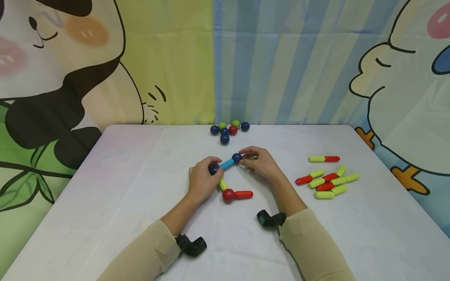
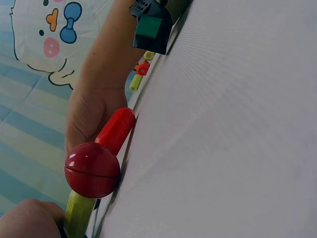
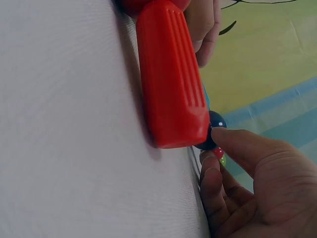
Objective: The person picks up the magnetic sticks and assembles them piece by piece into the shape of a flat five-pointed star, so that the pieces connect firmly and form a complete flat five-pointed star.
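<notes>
Between the hands lies a joined chain of balls and rods. My left hand [image 1: 204, 177] grips a dark blue ball [image 1: 213, 169] at the chain's left corner. From that ball a light blue rod [image 1: 227, 164] runs up to a second dark blue ball [image 1: 237, 157], which my right hand [image 1: 261, 163] pinches between thumb and fingers. A yellow-green rod [image 1: 223, 184] leads down from the left ball to a red ball [image 1: 228, 196], and a red rod [image 1: 244, 194] sticks out from it to the right. In the right wrist view the red rod [image 3: 171, 79] covers part of the pinched ball [image 3: 214, 130].
Several loose balls [image 1: 224, 139] in blue, green and red sit at the table's back edge. On the right lie several red and yellow-green rods [image 1: 330, 182], some crossing others. A patterned cloth [image 1: 246, 58] hangs behind the white table [image 1: 133, 187].
</notes>
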{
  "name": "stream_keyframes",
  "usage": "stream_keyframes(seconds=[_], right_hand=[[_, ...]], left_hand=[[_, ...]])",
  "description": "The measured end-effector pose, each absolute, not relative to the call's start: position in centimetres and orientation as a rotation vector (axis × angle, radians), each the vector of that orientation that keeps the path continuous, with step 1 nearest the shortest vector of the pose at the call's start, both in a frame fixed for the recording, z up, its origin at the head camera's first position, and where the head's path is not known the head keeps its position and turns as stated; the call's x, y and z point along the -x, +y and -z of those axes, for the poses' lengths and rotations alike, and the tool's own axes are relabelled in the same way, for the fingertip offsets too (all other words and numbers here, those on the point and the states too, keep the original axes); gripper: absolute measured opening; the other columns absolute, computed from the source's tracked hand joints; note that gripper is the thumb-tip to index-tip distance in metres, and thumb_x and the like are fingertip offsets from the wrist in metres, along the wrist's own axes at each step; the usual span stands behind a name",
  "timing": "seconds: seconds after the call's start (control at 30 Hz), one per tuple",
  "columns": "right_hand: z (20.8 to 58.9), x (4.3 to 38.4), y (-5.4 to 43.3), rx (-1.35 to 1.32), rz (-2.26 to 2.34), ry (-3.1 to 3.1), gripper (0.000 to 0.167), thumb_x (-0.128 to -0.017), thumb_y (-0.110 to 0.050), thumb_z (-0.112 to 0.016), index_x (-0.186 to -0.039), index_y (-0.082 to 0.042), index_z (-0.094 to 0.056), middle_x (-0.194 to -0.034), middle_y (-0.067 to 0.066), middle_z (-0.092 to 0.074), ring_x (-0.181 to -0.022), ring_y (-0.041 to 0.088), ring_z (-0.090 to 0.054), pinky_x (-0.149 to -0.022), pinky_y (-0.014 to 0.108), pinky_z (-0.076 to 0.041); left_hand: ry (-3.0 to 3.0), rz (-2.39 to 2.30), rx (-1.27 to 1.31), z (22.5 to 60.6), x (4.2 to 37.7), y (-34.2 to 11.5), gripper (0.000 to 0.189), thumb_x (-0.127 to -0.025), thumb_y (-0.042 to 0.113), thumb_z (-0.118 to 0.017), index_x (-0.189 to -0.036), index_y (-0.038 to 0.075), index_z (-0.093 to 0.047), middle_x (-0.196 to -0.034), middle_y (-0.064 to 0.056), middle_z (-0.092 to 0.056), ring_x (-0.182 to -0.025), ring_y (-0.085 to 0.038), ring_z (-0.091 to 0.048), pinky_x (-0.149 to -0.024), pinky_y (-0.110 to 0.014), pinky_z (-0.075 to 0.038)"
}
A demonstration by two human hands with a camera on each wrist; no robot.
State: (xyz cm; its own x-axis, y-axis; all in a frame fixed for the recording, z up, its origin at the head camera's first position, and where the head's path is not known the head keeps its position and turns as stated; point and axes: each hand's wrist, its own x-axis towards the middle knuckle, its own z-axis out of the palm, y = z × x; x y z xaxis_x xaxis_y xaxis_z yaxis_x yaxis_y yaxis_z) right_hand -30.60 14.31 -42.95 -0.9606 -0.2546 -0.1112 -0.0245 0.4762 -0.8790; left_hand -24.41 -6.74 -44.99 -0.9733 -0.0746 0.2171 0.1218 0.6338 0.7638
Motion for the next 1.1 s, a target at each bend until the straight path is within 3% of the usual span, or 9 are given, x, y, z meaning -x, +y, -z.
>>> stream_keyframes(seconds=[0.2,0.53,0.9,1.1], right_hand=[[42.88,30.47,14.31,0.255,1.484,2.494,0.037,-0.096,-0.015,-0.073,-0.133,-0.014,-0.068,-0.123,0.014,-0.068,-0.083,0.022,-0.061,-0.068,0.026,-0.053],[42.83,30.64,14.29,0.312,1.438,2.485,0.036,-0.096,-0.017,-0.072,-0.132,-0.015,-0.068,-0.121,0.011,-0.071,-0.091,0.025,-0.063,-0.073,0.028,-0.054],[42.66,30.47,13.96,0.365,1.372,2.503,0.032,-0.097,-0.017,-0.071,-0.129,-0.014,-0.07,-0.118,0.01,-0.073,-0.094,0.024,-0.064,-0.076,0.029,-0.056],[42.16,30.24,13.98,0.461,1.332,2.443,0.031,-0.098,-0.018,-0.07,-0.129,-0.015,-0.069,-0.118,0.007,-0.074,-0.097,0.023,-0.065,-0.08,0.031,-0.056]], left_hand=[[-2.627,1.236,0.045,44.83,24.33,-6.69,0.026,-0.093,0.021,-0.069,-0.118,0.014,-0.073,-0.105,-0.005,-0.075,-0.103,-0.025,-0.066,-0.097,-0.046,-0.037],[-2.666,1.136,0.032,44.7,24.13,-6.69,0.019,-0.093,0.026,-0.066,-0.105,0.015,-0.075,-0.083,0.0,-0.069,-0.075,-0.017,-0.06,-0.092,-0.042,-0.038],[-2.693,1.075,0.062,44.51,23.92,-6.78,0.021,-0.092,0.031,-0.065,-0.096,0.015,-0.078,-0.066,0.005,-0.065,-0.066,-0.015,-0.058,-0.095,-0.044,-0.04],[-2.689,1.1,0.033,44.27,23.97,-6.84,0.025,-0.094,0.032,-0.063,-0.094,0.014,-0.08,-0.063,0.003,-0.063,-0.067,-0.02,-0.056,-0.086,-0.041,-0.039]])
